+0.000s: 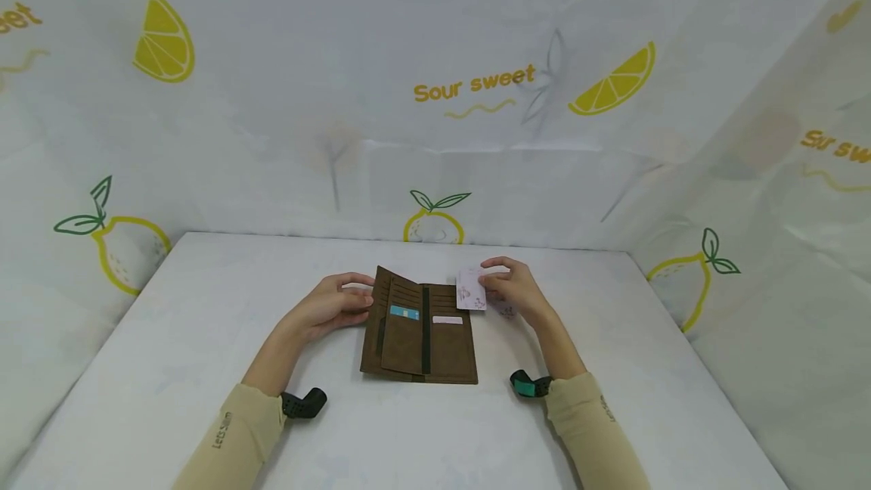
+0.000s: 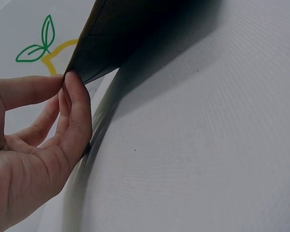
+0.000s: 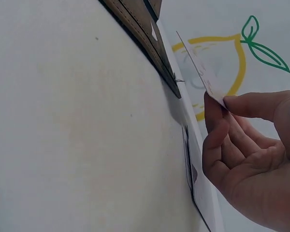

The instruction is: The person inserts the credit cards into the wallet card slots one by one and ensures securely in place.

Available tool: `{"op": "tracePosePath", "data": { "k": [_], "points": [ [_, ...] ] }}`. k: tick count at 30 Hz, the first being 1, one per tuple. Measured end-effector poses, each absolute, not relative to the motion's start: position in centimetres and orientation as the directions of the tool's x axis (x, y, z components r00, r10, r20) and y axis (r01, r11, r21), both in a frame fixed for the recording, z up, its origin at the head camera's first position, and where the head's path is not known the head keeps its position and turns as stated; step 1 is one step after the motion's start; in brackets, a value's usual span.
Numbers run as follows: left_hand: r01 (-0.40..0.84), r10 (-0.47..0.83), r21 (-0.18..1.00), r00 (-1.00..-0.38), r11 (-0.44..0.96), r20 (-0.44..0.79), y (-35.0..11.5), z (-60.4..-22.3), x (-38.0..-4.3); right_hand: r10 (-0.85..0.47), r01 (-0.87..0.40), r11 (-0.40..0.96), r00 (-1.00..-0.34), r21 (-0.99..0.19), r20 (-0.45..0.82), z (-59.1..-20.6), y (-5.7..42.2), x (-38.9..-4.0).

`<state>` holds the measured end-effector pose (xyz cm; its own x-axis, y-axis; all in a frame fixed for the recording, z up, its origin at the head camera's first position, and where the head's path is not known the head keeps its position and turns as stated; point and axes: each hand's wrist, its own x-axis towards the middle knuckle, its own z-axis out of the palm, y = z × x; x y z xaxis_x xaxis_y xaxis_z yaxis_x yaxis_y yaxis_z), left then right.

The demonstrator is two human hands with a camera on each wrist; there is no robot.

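Note:
A brown bifold wallet point(image 1: 449, 358) stands spread apart on the table, its left flap tilted up. My left hand point(image 1: 331, 306) pinches the outer edge of that flap between thumb and fingers, as the left wrist view shows up close. A blue card point(image 1: 404, 312) pokes out of a left slot, and a pale card point(image 1: 447, 320) out of a right slot. With thumb and fingertips, my right hand point(image 1: 515, 287) pinches a white printed card point(image 1: 471, 290) by its right edge. This card overlaps the wallet's upper right corner in the head view.
Flat on the white table point(image 1: 435, 437), partly hidden beneath my right hand, lie more printed cards point(image 1: 507, 311); the right wrist view shows them edge-on as a thin stack point(image 3: 188, 159). A lemon-print cloth point(image 1: 286, 134) hangs behind and beside the table.

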<state>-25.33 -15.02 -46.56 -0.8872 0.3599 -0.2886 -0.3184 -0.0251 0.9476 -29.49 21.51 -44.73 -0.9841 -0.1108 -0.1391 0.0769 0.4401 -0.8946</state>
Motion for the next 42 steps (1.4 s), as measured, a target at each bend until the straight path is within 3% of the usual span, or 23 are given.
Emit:
{"op": "tracePosePath", "data": {
  "k": [17, 42],
  "points": [
    [-0.315, 0.372, 0.948, -0.885, -0.035, -0.280, -14.9, -46.5, -25.4, -0.207, -0.073, 0.478, -0.978, -0.875, -0.031, -44.8, 19.0, -30.1],
    [-0.337, 0.357, 0.940, -0.885, -0.051, -0.298, -14.9, -46.3, -25.2, -0.217, -0.059, 0.498, -0.974, -0.865, -0.059, -45.4, 17.5, -30.1]
  ]
}}
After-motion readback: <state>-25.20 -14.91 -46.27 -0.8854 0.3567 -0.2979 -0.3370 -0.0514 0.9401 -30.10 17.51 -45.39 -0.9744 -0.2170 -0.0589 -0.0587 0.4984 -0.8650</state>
